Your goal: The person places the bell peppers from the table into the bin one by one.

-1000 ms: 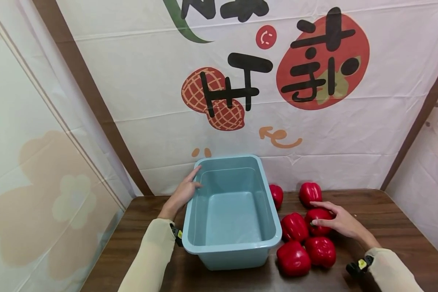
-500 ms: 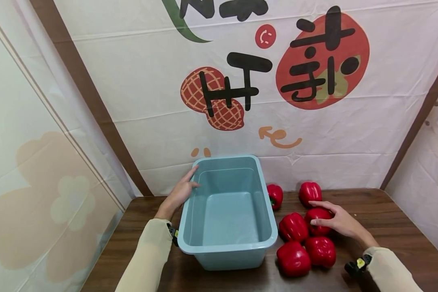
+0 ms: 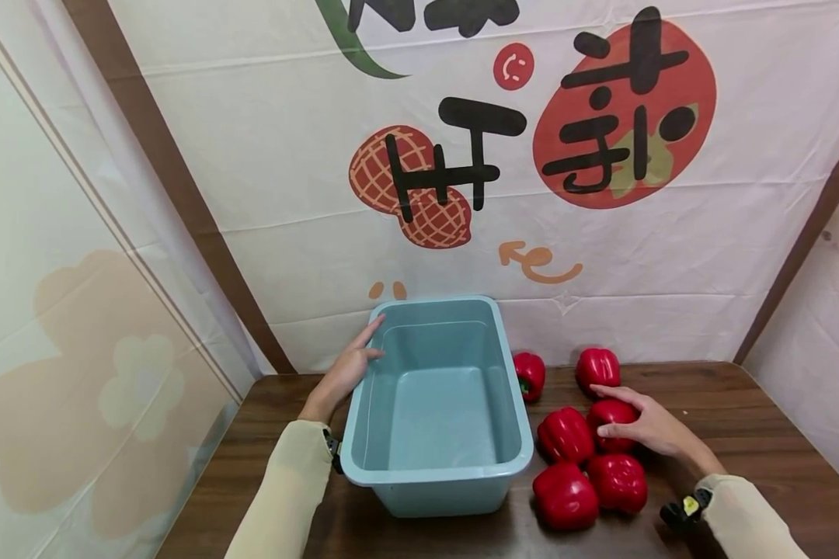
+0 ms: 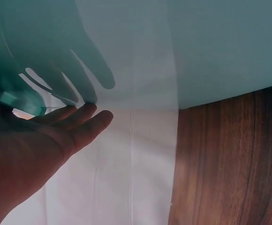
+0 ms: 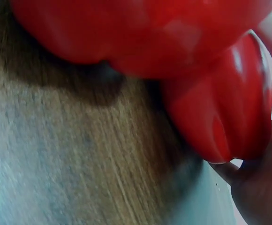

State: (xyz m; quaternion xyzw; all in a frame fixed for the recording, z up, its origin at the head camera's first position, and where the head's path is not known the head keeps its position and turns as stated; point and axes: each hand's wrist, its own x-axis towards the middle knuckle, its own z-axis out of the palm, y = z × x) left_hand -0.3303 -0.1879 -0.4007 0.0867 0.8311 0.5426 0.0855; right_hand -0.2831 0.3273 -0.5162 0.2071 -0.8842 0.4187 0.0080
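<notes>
Judging by the looks of it, the glossy, lobed red bell pepper (image 3: pixel 610 414) should be light and firm but kinda slippery, so it's best gripped round its fat sides, not squeezed hard in case the skin gets bruised. It's clasped between thumb and fingers by the right hand (image 3: pixel 656 424), among other shiny red peppers (image 3: pixel 565 495) on the dark brown wood-grain table (image 3: pixel 755 435), while the stiff-looking rim of the pale blue rectangular plastic basin (image 3: pixel 454 472) is pinched by the left hand (image 3: pixel 346 369).
</notes>
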